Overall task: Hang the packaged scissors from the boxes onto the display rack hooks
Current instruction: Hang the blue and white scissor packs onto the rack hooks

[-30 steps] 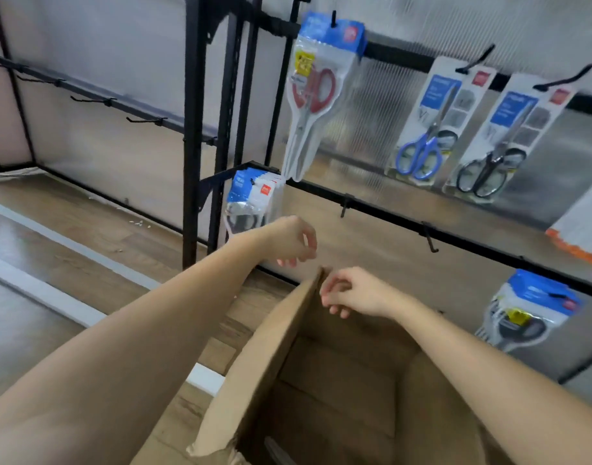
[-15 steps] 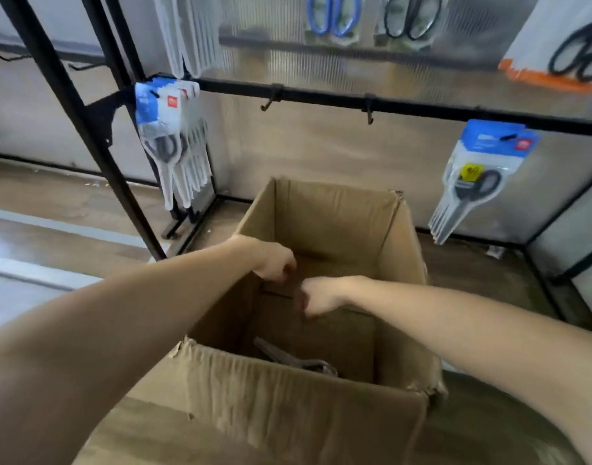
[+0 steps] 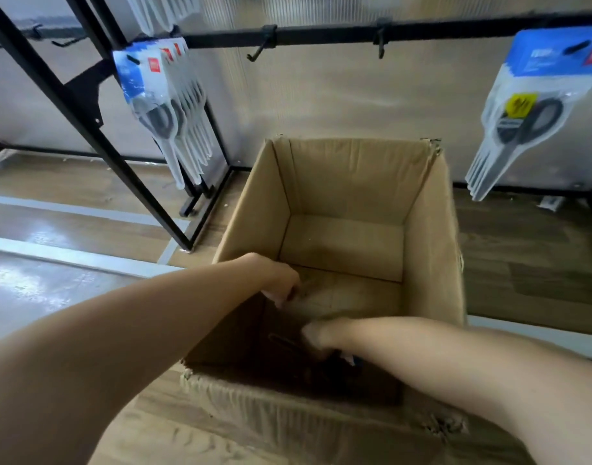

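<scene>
An open cardboard box (image 3: 432, 236) stands on the floor below the display rack. My right hand (image 3: 321, 335) is deep in its dark near corner, beside a packaged pair of scissors (image 3: 283, 342). Its fingers are hidden in shadow, and a blue-white card corner (image 3: 352, 359) shows under the wrist. My left hand (image 3: 281, 280) hangs just inside the box's left wall with fingers curled and nothing visible in them. On the rack's black bar hang a bunch of packaged scissors at the left (image 3: 160, 105) and another at the right (image 3: 529, 105).
Two empty hooks (image 3: 261, 50) (image 3: 381, 41) sit on the bar between the bunches. The rack's black leg frame (image 3: 86, 129) slants down to the floor left of the box. Wood flooring and a pale strip (image 3: 70, 256) lie to the left.
The view has tilted down onto the box. My right hand has gone from the box's rim down into its bottom. My left hand has come down to the left wall.
</scene>
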{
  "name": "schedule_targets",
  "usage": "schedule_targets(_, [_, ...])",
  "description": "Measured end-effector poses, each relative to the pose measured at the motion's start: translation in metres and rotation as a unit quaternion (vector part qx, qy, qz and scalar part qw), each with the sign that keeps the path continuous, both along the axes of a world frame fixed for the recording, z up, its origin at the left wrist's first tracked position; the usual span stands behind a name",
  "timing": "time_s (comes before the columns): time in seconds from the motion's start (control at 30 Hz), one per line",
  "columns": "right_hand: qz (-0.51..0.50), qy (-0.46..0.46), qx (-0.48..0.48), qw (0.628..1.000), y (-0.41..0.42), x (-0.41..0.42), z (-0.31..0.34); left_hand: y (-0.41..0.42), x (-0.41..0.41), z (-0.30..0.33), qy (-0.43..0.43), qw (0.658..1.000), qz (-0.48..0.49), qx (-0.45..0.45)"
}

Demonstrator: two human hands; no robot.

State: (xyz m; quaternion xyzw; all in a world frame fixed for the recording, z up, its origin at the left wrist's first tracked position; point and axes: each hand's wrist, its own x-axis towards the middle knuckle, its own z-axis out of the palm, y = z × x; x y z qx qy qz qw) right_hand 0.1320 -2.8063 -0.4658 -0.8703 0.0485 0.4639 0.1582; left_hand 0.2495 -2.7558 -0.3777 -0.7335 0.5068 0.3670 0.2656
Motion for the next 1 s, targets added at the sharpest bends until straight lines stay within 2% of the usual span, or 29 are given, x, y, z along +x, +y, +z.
schedule_targets(0.13, [-0.022, 0.108, 0.067, 0.992, -0.023, 0.011, 0.027, -0.012, 0.017, 0.013, -0.003, 0.999, 0.026, -0.024])
schedule_targets(0.27, [-0.074, 0.154, 0.114, 0.979, -0.067, 0.028, 0.065, -0.029, 0.014, 0.031, 0.008, 0.999, 0.028, 0.029])
schedule_targets(0.37, [-0.113, 0.064, 0.104, 0.986, -0.096, 0.028, 0.105, -0.037, 0.008, 0.037, 0.030, 0.998, 0.045, 0.010])
schedule_targets(0.47, [-0.140, -0.055, 0.121, 0.981, -0.124, 0.023, 0.151, -0.047, 0.004, 0.047, 0.030, 0.994, 0.056, -0.087])
schedule_targets(0.53, [-0.138, -0.123, 0.095, 0.978, -0.139, 0.016, 0.181, -0.056, 0.002, 0.060, 0.031, 0.989, 0.068, -0.129])
schedule_targets(0.63, [-0.151, -0.147, 0.033, 0.977, -0.161, 0.007, 0.217, -0.067, 0.009, 0.081, 0.043, 0.976, 0.104, -0.185])
schedule_targets(0.7, [-0.175, -0.142, 0.022, 0.974, -0.178, -0.002, 0.241, -0.070, 0.018, 0.090, 0.052, 0.964, 0.131, -0.225])
schedule_targets(0.77, [-0.187, -0.181, 0.022, 0.965, -0.193, -0.015, 0.261, -0.070, 0.027, 0.096, 0.061, 0.953, 0.158, -0.251])
schedule_targets(0.87, [-0.249, -0.286, 0.076, 0.922, -0.213, -0.028, 0.273, -0.069, 0.031, 0.101, 0.059, 0.947, 0.195, -0.249])
schedule_targets(1.0, [-0.387, -0.409, 0.163, 0.810, -0.225, -0.032, 0.271, -0.073, 0.026, 0.106, 0.063, 0.939, 0.213, -0.264])
